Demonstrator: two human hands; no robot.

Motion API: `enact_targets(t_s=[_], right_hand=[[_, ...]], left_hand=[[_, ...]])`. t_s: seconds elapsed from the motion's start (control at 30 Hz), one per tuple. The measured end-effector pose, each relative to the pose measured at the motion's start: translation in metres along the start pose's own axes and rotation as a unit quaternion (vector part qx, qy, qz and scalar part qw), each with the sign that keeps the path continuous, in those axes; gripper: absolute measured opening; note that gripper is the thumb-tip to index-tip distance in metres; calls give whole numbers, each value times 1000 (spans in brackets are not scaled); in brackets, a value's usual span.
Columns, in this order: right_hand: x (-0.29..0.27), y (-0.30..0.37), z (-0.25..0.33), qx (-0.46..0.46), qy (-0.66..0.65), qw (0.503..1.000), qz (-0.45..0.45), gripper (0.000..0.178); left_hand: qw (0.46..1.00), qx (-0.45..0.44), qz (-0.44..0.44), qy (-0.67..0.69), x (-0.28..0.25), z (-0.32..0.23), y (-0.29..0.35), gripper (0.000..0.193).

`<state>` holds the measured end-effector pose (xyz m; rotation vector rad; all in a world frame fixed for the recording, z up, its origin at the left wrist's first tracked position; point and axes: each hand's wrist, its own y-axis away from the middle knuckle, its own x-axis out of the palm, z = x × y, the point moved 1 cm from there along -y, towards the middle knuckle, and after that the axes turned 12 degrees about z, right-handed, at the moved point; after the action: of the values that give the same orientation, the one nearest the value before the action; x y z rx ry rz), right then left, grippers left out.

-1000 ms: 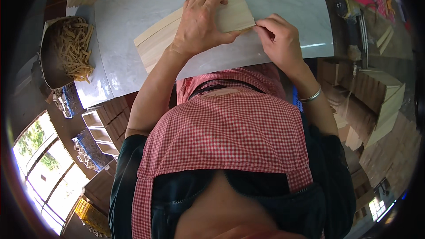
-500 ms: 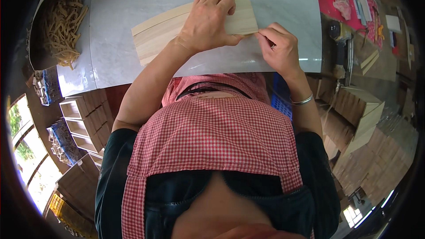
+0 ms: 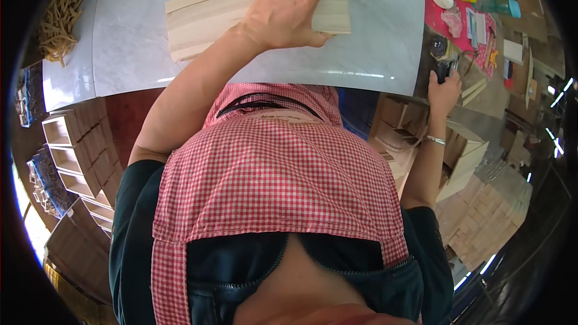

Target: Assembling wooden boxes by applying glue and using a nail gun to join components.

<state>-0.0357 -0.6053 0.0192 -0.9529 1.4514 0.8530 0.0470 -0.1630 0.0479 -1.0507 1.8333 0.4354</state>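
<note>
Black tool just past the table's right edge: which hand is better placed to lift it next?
Right, I'd judge: the right hand is at the black tool, while the left hand rests on the wooden board, well across the table from it.

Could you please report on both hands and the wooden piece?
Left hand on pale wooden piece, on grey table. Right hand at dark tool past table's right edge, grip unclear. Left forearm across wooden piece's near edge.

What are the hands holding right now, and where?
The left hand holds the wooden board across its width, toward the right end. The right hand is on a black object; its grip is unclear.
</note>
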Motion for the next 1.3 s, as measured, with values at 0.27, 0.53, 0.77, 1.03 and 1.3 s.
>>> enact_targets(t_s=[0.27,0.53,0.77,1.03,1.3], right_hand=[[1,-28,-27,9,-57,993,104,46],[-126,43,84,42,-363,906,212,27],[-164,116,170,-66,-396,869,288,15],[-165,121,182,-90,-412,851,313,14],[-169,120,192,-77,-417,852,306,14]], left_hand=[[999,24,39,27,-6,-1,2,64],[998,17,37,46,-4,5,0,62],[991,-23,111,64,-5,8,-5,63],[984,-40,161,67,-13,2,-3,63],[991,-16,128,26,-9,3,-5,64]])
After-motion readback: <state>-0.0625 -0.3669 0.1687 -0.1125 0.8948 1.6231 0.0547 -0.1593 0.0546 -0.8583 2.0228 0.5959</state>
